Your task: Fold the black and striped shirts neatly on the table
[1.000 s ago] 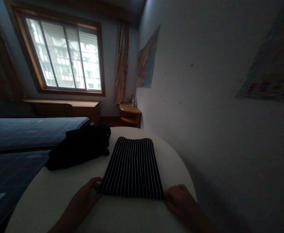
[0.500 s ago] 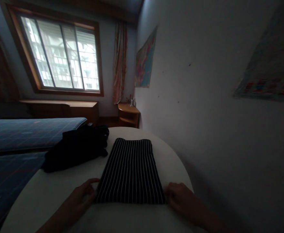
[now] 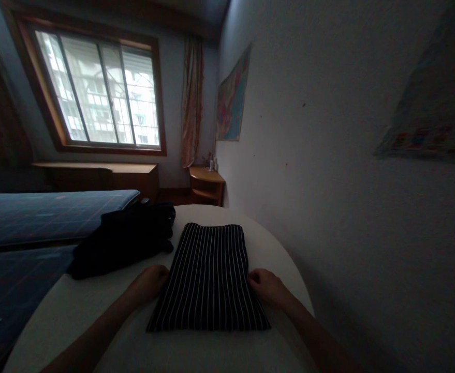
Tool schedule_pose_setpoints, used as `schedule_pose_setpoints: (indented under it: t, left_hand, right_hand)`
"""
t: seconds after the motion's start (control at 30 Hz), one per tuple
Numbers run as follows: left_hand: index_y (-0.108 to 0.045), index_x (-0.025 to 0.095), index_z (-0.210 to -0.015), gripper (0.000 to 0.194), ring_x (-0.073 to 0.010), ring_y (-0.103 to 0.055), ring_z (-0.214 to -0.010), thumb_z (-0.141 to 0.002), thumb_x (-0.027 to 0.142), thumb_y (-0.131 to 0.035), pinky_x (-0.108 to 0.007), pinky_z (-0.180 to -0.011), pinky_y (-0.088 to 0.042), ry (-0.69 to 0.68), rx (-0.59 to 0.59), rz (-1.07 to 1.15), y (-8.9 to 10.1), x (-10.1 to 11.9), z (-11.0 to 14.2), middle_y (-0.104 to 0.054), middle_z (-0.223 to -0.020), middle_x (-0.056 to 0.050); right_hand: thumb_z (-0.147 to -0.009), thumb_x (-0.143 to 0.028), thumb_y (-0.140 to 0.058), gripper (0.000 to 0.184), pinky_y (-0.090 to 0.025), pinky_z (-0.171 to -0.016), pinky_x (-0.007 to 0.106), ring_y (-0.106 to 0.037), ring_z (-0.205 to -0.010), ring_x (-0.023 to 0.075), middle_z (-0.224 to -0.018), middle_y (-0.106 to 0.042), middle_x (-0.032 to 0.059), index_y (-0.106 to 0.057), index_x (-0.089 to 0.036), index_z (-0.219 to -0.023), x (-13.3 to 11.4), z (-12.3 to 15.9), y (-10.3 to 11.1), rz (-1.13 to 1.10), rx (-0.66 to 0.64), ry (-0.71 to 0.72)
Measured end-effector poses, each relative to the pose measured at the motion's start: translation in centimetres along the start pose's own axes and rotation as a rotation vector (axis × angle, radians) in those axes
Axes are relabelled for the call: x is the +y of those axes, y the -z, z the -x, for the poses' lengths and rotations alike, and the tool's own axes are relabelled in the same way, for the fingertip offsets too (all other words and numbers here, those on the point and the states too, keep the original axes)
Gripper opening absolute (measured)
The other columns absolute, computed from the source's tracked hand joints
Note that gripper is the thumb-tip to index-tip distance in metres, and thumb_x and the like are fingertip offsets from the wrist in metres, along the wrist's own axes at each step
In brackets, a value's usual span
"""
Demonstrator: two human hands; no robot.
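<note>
A folded dark cloth with thin white stripes [image 3: 209, 280] lies flat on the round pale table [image 3: 188, 352], its wider edge towards me. At its left edge is my left hand [image 3: 149, 284], fingers curled and pressed against the side of the fabric. My right hand [image 3: 268, 287] is closed at the opposite edge, thumb and fingertips pinching the cloth's side about halfway up. The fingertips of the left hand are partly hidden by the hand itself. Whether the cloth is a garment cannot be made out.
A crumpled black garment [image 3: 122, 243] lies on the table's left side, beside a bed with a blue checked cover [image 3: 56, 215]. A white wall [image 3: 328, 217] rises close on the right. Beyond stand a small wooden corner shelf [image 3: 206, 175] and a window [image 3: 103, 93].
Both hands have slid away from me along the cloth's sides, from near its front corners to about mid-length. The cloth's near corners now show uncovered. The black garment stays put.
</note>
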State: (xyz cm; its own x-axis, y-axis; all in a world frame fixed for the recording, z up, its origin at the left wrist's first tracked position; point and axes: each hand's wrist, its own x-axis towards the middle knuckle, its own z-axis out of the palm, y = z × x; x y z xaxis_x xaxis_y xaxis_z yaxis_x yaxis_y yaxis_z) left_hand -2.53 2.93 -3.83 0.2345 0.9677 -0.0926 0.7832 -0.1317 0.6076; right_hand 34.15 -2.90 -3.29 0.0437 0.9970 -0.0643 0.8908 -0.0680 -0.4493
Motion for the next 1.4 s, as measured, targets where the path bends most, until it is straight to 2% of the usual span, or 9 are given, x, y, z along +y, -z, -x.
schedule_pose_setpoints:
  t: [0.1,0.23,0.37,0.57,0.83,0.97,1.13,1.27,1.4]
  left_hand:
    - [-0.065,0.016,-0.07,0.024,-0.0206,-0.066,-0.063,-0.073,0.024,-0.043,-0.027,-0.058,-0.045,0.019,-0.043,0.055,-0.5,0.3,-1.7,-0.068,-0.065,-0.004]
    - [-0.067,0.015,-0.075,0.026,-0.0208,-0.069,-0.075,-0.069,0.021,-0.043,-0.027,-0.066,-0.049,0.0,-0.035,0.139,-0.9,0.4,-2.3,-0.074,-0.078,-0.006]
    - [-0.07,0.014,-0.085,0.032,-0.0236,-0.069,-0.076,-0.068,0.026,-0.045,-0.029,-0.066,-0.05,0.017,-0.032,0.196,-1.1,0.1,-2.3,-0.075,-0.079,-0.007]
    - [-0.062,0.016,-0.061,0.025,-0.0227,-0.063,-0.068,-0.068,0.033,-0.045,-0.028,-0.058,-0.043,-0.004,-0.08,0.186,-1.3,0.0,-1.9,-0.066,-0.064,-0.005]
    - [-0.063,0.015,-0.068,0.036,-0.0223,-0.063,-0.067,-0.076,0.042,-0.04,-0.028,-0.056,-0.041,-0.021,-0.138,0.224,-1.5,0.4,-1.5,-0.068,-0.068,-0.006]
    - [-0.066,0.016,-0.076,0.031,-0.0259,-0.068,-0.083,-0.069,0.031,-0.041,-0.03,-0.067,-0.048,-0.066,-0.151,0.218,-1.5,0.6,-1.2,-0.074,-0.082,-0.008]
    - [-0.066,0.015,-0.082,0.033,-0.0264,-0.069,-0.088,-0.072,0.032,-0.04,-0.032,-0.075,-0.049,-0.05,-0.089,0.199,-1.3,1.0,-0.8,-0.076,-0.09,-0.01]
    - [-0.067,0.015,-0.08,0.038,-0.0278,-0.069,-0.085,-0.077,0.04,-0.039,-0.032,-0.069,-0.05,-0.046,-0.148,0.25,-1.1,1.4,-0.5,-0.075,-0.085,-0.009]
    - [-0.069,0.016,-0.086,0.036,-0.0268,-0.069,-0.092,-0.071,0.033,-0.041,-0.031,-0.075,-0.051,-0.065,-0.186,0.318,-1.0,1.9,-0.2,-0.076,-0.088,-0.007]
  right_hand:
    - [-0.083,-0.028,-0.053,0.021,-0.039,-0.064,0.026,-0.067,-0.077,0.0187,-0.079,-0.074,0.0049,-0.07,-0.018,-0.075,-0.2,-1.1,0.0,-0.023,-0.051,0.02]
    - [-0.076,-0.019,-0.053,0.02,-0.036,-0.056,0.024,-0.061,-0.064,0.0155,-0.059,-0.064,0.001,-0.06,-0.017,-0.057,-0.3,-2.5,0.6,-0.165,-0.1,0.024]
    - [-0.072,-0.013,-0.049,0.015,-0.04,-0.056,0.022,-0.06,-0.061,0.0136,-0.063,-0.065,-0.0009,-0.063,-0.016,-0.068,-0.3,-3.5,1.2,-0.259,-0.14,0.03]
    - [-0.066,-0.015,-0.058,0.027,-0.049,-0.063,0.025,-0.068,-0.074,0.0188,-0.083,-0.074,0.0064,-0.061,-0.013,-0.093,0.4,-4.2,0.4,-0.525,-0.117,0.002]
    - [-0.067,-0.017,-0.055,0.026,-0.051,-0.07,0.028,-0.072,-0.08,0.0223,-0.082,-0.076,0.0077,-0.069,-0.013,-0.089,1.5,-4.1,-0.9,-0.529,-0.007,0.009]
    - [-0.067,-0.022,-0.055,0.031,-0.052,-0.077,0.032,-0.072,-0.086,0.025,-0.088,-0.077,0.0093,-0.073,-0.013,-0.09,1.4,-3.5,-0.9,-0.549,0.023,0.032]
    - [-0.07,-0.031,-0.053,0.035,-0.052,-0.08,0.036,-0.071,-0.087,0.0278,-0.092,-0.077,0.0109,-0.077,-0.013,-0.088,0.8,-2.7,-0.2,-0.588,-0.054,0.123]
    - [-0.07,-0.029,-0.052,0.037,-0.052,-0.083,0.036,-0.071,-0.089,0.0272,-0.095,-0.077,0.0106,-0.076,-0.014,-0.092,0.8,-2.6,-0.1,-0.586,-0.034,0.144]
    - [-0.068,-0.027,-0.052,0.038,-0.052,-0.084,0.036,-0.071,-0.09,0.0262,-0.098,-0.077,0.0105,-0.076,-0.014,-0.095,0.9,-2.6,-0.4,-0.562,-0.015,0.133]
